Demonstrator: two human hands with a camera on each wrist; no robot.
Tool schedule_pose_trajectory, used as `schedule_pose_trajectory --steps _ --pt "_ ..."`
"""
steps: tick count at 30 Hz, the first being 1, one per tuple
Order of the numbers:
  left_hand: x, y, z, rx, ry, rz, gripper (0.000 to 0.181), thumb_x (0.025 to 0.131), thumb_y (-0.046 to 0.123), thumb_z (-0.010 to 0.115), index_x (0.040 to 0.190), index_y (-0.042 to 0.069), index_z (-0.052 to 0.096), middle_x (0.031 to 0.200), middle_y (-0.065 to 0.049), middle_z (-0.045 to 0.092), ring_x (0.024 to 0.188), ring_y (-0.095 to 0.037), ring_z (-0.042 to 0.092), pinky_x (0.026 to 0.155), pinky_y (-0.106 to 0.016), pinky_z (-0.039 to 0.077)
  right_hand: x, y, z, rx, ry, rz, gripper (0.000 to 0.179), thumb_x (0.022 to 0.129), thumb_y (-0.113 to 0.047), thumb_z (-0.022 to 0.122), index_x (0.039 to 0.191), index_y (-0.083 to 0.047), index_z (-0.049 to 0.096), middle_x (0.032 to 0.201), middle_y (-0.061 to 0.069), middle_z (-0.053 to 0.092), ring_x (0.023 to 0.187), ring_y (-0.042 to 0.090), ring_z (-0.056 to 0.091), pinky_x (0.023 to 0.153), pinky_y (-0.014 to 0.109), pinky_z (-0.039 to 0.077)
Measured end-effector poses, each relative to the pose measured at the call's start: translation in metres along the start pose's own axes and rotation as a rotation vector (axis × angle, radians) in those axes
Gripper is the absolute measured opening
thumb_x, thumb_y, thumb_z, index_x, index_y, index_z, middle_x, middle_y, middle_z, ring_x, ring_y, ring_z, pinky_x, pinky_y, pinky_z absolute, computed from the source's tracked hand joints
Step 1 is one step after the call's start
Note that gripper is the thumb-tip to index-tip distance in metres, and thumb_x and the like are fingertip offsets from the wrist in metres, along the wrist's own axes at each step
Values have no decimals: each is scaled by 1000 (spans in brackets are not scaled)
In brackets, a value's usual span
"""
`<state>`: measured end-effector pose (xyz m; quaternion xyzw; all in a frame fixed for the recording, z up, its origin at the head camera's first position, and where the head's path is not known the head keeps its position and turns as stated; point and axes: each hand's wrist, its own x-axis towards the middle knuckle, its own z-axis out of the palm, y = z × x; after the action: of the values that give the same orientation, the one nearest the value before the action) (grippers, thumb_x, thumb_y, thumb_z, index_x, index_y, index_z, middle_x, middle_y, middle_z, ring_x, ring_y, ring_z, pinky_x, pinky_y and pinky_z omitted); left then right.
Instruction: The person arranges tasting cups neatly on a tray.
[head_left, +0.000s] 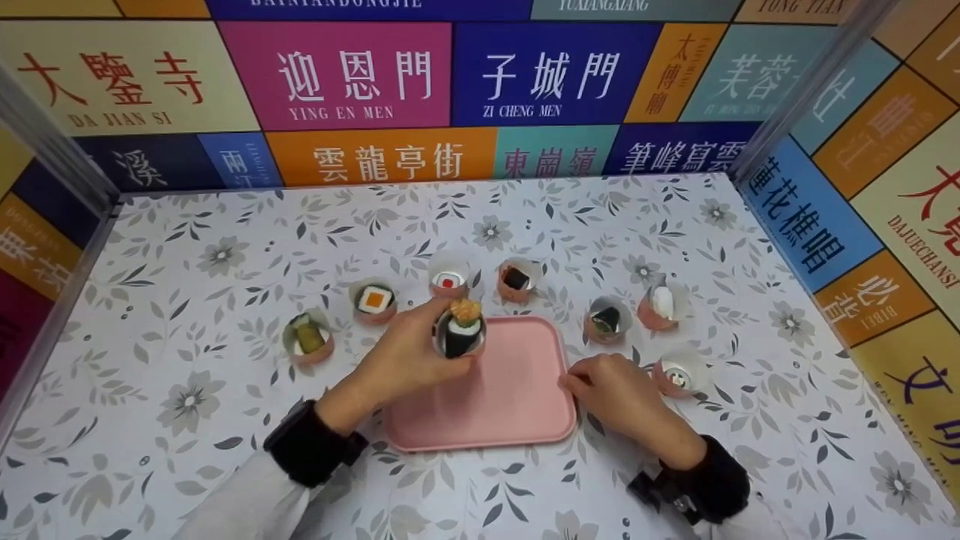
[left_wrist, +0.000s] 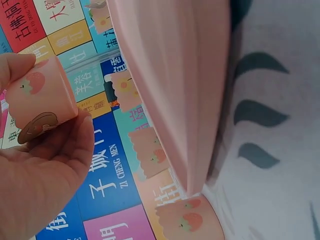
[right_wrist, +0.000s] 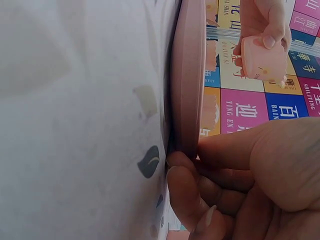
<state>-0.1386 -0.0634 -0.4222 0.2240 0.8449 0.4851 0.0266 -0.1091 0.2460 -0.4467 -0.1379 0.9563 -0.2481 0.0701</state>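
Pink tray (head_left: 517, 401), left hand (head_left: 411, 349) gripping sushi cup (left_wrist: 52, 97) over tray's 11 o'clock side, right hand (head_left: 621, 391) pinching tray at 3 o'clock

High, downward head view; low, close, sideways wrist views; pink tray (head_left: 517, 401) in all

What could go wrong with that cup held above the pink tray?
The orange topping pokes out of the held cup, so a tilt might tip it out. The right hand pinches the pink tray by its edge, so a tug could perhaps shift it under the cup.
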Motion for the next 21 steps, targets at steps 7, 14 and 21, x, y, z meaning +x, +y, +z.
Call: schedule_pose_trajectory --steps 7,14,21 --pt "19 8 10 62 -64 -41 60 76 25 87 131 16 63 119 2 68 108 -16 64 96 -39 52 -1 0 0 -8 -3 13 31 100 -19 71 69 -20 68 57 -9 49 51 10 47 52 31 39" --pt "34 10 19 -21 -94 2 55 76 15 88 127 12 66 117 2 68 109 -13 63 102 -33 49 0 -1 1 -11 -15 11 29 100 -20 71 70 -21 69 57 -9 49 51 10 47 53 32 39" --pt "42 14 28 15 -145 -55 60 80 23 87 134 14 61 120 1 67 106 -16 63 96 -35 52 0 0 0 -27 5 -14 31 99 -19 71 68 -21 67 57 -11 48 50 8 45 52 30 38"
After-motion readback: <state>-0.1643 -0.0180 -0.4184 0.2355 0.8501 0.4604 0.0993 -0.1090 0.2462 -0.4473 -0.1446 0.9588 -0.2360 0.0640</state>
